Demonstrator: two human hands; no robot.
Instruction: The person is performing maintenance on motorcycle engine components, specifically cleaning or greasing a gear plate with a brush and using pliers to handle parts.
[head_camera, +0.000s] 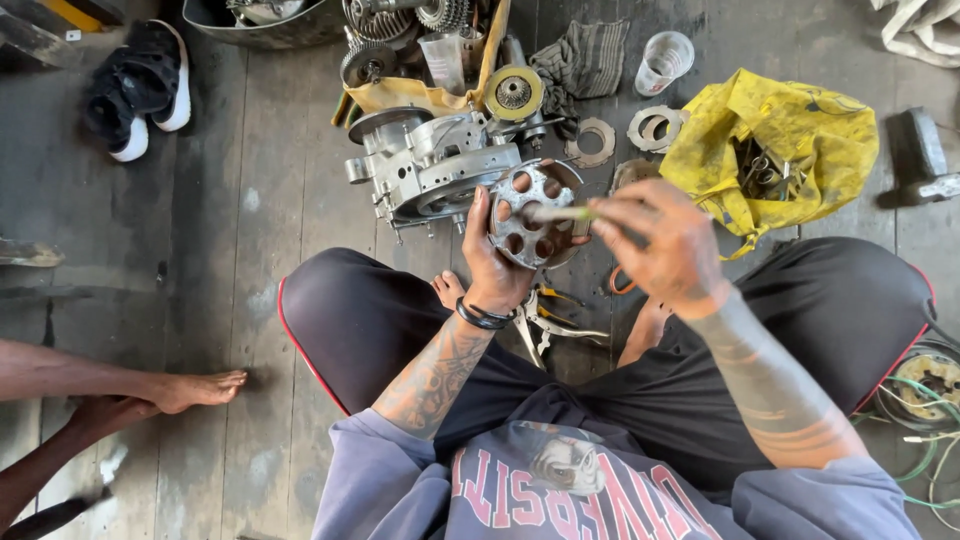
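The left hand (497, 262) gripped a round metal disc (530, 213) with holes, held upright just in front of the engine case (432, 170) on the floor. The right hand (665, 240) was closed on a thin tool (560, 213), its tip touching the disc's centre. The disc looked stiff, rather heavy and maybe oily; the rim seemed the safest place to hold.

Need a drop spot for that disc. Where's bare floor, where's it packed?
Bare planks: between shoes, engine case and another person's foot. Small patch between yellow bag and hammer. Packed: ahead of the left hand holding the disc, with gears, rings, cup. Pliers between the legs.
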